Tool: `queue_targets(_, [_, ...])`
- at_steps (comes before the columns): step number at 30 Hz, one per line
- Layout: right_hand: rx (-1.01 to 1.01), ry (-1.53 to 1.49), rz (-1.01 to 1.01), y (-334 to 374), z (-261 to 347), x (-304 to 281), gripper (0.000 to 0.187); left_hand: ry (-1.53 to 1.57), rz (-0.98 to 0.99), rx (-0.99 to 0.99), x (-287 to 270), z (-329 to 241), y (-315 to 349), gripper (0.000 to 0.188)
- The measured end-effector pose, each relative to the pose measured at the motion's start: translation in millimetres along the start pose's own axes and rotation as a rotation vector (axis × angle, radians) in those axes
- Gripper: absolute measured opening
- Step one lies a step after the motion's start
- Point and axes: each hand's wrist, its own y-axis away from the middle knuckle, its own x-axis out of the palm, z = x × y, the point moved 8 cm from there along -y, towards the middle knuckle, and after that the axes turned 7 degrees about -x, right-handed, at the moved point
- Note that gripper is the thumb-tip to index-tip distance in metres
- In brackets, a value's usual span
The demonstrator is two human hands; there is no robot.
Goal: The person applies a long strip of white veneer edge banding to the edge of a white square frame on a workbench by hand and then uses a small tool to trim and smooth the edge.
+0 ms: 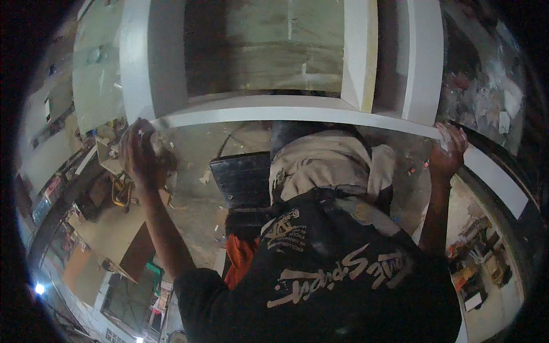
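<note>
In front of me stands a white box-like shelf frame (pixel 274 114), made of a long crosswise board and several panels running away from me. At its near left corner my left hand (pixel 140 147) is closed round the edge. My right hand (pixel 449 147) grips the near right corner, fingers over the end of the crosswise board. An upright divider panel (pixel 355 57) meets that board right of the middle. Both arms are stretched wide apart. How far my fingers reach behind the boards is hidden.
A dark slatted seat or box (pixel 243 178) stands close by on the left, with an orange cloth (pixel 241 260) near it. Brown boards (pixel 108 234) and clutter lie farther left. On the right are a white strip (pixel 497 180) and scattered tools (pixel 477 268).
</note>
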Motion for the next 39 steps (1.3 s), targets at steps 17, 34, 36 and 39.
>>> queue_targets(17, [0.106, -0.031, 0.057, 2, -2, 7, 0.023, 0.412, 0.238, -0.436, 6, 7, -24, 0.052])
queue_targets(34, [-0.449, -0.593, 0.187, -182, 361, 108, 0.044, 0.376, 0.386, -0.645, 5, 23, -44, 0.023])
queue_targets(36, [-0.529, -0.491, 0.174, -182, 379, 117, 0.037, 0.426, 0.416, -0.693, 9, 28, -41, 0.023])
queue_targets(39, [-0.515, -0.572, 0.116, -184, 383, 118, 0.036, 0.396, 0.433, -0.699, 9, 33, -42, 0.024])
